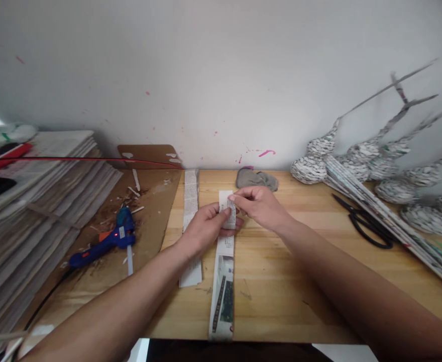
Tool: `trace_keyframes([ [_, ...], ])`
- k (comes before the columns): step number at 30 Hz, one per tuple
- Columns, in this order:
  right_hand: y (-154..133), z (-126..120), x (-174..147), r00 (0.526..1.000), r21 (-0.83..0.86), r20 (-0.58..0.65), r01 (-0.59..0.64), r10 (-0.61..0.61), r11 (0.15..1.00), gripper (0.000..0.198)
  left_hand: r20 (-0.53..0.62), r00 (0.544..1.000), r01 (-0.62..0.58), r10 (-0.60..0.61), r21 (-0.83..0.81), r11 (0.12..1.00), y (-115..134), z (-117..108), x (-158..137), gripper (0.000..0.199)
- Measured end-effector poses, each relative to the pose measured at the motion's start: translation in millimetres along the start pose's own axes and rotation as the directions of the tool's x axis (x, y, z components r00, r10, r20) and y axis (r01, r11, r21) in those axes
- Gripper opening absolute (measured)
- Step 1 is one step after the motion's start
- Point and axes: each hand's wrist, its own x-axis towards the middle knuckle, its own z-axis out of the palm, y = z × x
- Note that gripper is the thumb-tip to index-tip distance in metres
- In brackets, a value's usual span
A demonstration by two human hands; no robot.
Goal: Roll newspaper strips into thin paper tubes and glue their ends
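A long strip of printed newspaper (223, 291) runs from the table's front edge up to both hands. My left hand (208, 223) is closed on the strip near its upper end, thumb on top and some fingers behind it. With thumb and forefinger, my right hand (256, 203) pinches the strip's upper right edge. A stack of similar newspaper strips (191, 193) lies on the table just left of my hands, partly covered by my left hand and forearm. Behind my right hand rests a crumpled grey cloth (256, 179).
At left, a blue glue gun (108, 246) lies on stained cardboard (156, 201) beside a tall newspaper stack (66, 201). On the right are black scissors (367, 229), rolled paper sticks (379, 211) and several woven paper gourd shapes (309, 168). A white wall (221, 75) rises behind.
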Motion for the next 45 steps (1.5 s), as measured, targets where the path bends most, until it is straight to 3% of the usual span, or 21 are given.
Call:
trace_keyframes([
  [9,2,6,0,1.000,0.020,-0.012,0.022,-0.022,1.000,0.034,0.017,1.000,0.000,0.000,0.005,1.000,-1,-1,2,0.036],
  [12,9,-6,5,0.990,-0.183,-0.060,0.114,-0.127,0.977,0.040,-0.023,0.999,0.045,-0.045,-0.006,0.999,0,0,1,0.034],
  [14,18,-21,12,0.957,-0.478,-0.148,0.152,-0.250,0.865,0.048,-0.056,0.995,0.077,-0.078,-0.014,0.997,1,1,1,0.031],
  [16,31,-38,19,0.926,-0.753,-0.158,0.111,-0.343,0.648,0.057,-0.085,0.992,0.095,-0.096,-0.017,0.995,3,2,0,0.028],
  [18,44,-52,27,0.937,-0.857,-0.114,0.075,-0.329,0.510,0.040,-0.101,0.989,0.108,-0.109,-0.016,0.994,4,3,0,0.026],
  [20,52,-60,33,0.944,-0.874,-0.124,0.042,-0.306,0.484,0.028,-0.099,0.989,0.113,-0.113,-0.007,0.994,3,3,0,0.025],
  [23,54,-62,36,0.937,-0.849,-0.221,-0.048,-0.271,0.526,0.021,-0.094,0.991,0.099,-0.097,0.018,0.995,0,2,0,0.027],
  [26,52,-61,34,0.922,-0.816,-0.304,-0.123,-0.239,0.565,0.030,-0.085,0.995,0.065,-0.060,0.054,0.996,-2,0,0,0.031],
  [29,51,-59,31,0.924,-0.873,-0.262,-0.105,-0.278,0.476,0.040,-0.085,0.996,0.035,-0.028,0.085,0.996,-2,-1,0,0.033],
  [33,50,-58,30,0.957,-0.941,-0.152,-0.063,-0.249,0.332,0.029,-0.109,0.994,0.015,-0.002,0.121,0.992,1,1,-1,0.033],
  [37,46,-58,28,0.937,-0.909,-0.214,-0.087,-0.275,0.408,0.024,-0.109,0.994,-0.008,0.024,0.144,0.990,3,2,-2,0.033],
  [41,31,-51,22,0.922,-0.785,-0.229,0.016,-0.314,0.619,0.031,-0.133,0.991,-0.011,0.031,0.148,0.989,5,1,-2,0.033],
  [43,19,-44,18,0.962,-0.628,-0.120,0.116,-0.243,0.769,0.031,-0.138,0.990,-0.012,0.033,0.148,0.989,5,1,-2,0.033],
  [45,6,-37,13,0.989,-0.365,0.110,0.129,-0.094,0.922,0.034,-0.135,0.990,-0.019,0.039,0.148,0.989,6,1,-2,0.033],
])
